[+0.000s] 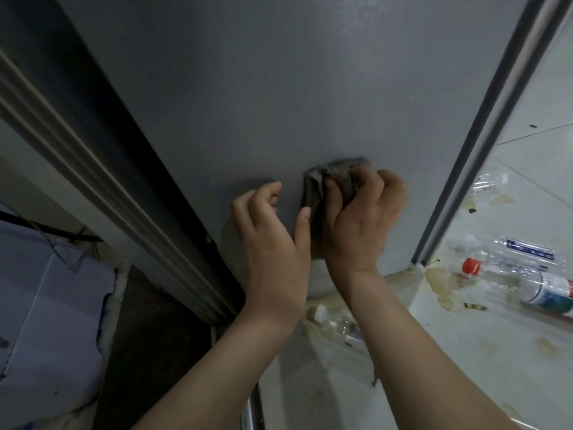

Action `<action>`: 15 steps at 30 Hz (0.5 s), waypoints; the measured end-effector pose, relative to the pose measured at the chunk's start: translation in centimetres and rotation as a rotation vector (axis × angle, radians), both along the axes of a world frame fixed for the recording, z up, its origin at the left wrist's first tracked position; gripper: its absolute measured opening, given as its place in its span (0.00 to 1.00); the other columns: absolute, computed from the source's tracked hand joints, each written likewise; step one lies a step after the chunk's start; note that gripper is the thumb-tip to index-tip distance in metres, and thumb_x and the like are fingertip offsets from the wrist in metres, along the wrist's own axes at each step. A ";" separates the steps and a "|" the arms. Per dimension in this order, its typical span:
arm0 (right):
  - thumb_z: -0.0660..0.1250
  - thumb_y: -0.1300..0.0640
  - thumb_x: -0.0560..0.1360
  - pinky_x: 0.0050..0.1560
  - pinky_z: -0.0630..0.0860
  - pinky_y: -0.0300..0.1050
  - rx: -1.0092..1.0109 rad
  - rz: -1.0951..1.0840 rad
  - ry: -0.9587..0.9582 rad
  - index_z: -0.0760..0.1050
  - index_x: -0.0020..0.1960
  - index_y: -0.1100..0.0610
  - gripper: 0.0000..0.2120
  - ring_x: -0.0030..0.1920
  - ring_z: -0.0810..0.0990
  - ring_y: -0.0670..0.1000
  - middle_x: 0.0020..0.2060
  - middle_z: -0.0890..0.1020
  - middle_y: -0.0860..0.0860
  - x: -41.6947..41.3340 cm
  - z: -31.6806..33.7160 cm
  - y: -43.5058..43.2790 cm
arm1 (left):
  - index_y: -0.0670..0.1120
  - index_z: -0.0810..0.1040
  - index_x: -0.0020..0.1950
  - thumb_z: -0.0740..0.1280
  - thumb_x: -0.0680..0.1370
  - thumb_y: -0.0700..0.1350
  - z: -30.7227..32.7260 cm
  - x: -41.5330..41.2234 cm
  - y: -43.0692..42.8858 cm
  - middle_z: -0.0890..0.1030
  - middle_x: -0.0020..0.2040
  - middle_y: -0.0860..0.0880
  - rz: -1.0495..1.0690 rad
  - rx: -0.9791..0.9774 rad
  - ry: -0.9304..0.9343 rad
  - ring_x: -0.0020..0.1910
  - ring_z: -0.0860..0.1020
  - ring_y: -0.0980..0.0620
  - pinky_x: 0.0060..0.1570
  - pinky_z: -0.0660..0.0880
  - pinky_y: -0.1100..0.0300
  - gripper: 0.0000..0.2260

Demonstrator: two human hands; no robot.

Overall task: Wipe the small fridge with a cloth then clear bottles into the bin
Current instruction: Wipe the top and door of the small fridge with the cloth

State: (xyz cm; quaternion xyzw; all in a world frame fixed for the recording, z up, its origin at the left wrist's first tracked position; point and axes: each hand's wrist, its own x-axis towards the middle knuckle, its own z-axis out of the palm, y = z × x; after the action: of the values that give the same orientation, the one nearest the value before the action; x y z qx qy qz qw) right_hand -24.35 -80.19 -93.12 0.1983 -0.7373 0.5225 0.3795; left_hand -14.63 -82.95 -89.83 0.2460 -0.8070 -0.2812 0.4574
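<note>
The small fridge's grey side panel (263, 97) fills the middle of the head view. My right hand (359, 221) grips a crumpled grey cloth (333, 178) and presses it against the panel low down. My left hand (273, 231) rests beside it on the panel, fingers curled at the tips, thumb touching the cloth's edge, holding nothing. Clear plastic bottles lie on the floor: one with a red cap (521, 283) at the right, another (514, 246) behind it, one (490, 181) farther back, and one (335, 321) under my wrists.
The pale tiled floor (465, 352) carries yellowish stains around the bottles. The fridge's lighter front edge strip (496, 119) runs diagonally at the right. A dark gap (148, 321) and a bluish-white cardboard box (49, 305) lie at the left.
</note>
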 end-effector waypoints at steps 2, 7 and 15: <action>0.63 0.49 0.75 0.50 0.66 0.52 -0.074 -0.012 0.036 0.64 0.53 0.56 0.13 0.49 0.66 0.55 0.46 0.75 0.66 -1.5 1.8 1.1 | 0.38 0.69 0.60 0.67 0.75 0.42 0.3 -0.8 0.3 0.63 0.56 0.49 -0.012 -0.076 0.001 0.54 0.70 0.55 0.58 0.65 0.73 0.16; 0.57 0.43 0.77 0.51 0.68 0.52 -0.132 -0.053 0.105 0.64 0.54 0.55 0.15 0.50 0.66 0.55 0.49 0.74 0.66 -4.2 3.8 2.3 | 0.38 0.70 0.58 0.62 0.76 0.45 0.9 -3.1 0.9 0.69 0.55 0.41 0.045 -0.151 -0.011 0.52 0.73 0.44 0.56 0.73 0.50 0.15; 0.53 0.44 0.80 0.45 0.73 0.52 0.056 0.021 0.034 0.64 0.53 0.56 0.15 0.47 0.65 0.57 0.52 0.64 0.56 -3.4 -3.8 2.4 | 0.39 0.69 0.56 0.63 0.74 0.49 0.3 -4.6 1.3 0.69 0.55 0.39 0.161 -0.156 -0.032 0.51 0.73 0.38 0.52 0.73 0.40 0.16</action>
State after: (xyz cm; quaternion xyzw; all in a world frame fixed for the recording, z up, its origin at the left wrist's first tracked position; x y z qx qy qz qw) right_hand -27.72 -77.79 -96.97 0.2256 -0.7429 0.5022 0.3809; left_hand -19.26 -81.70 -89.55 0.2781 -0.8114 -0.1760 0.4831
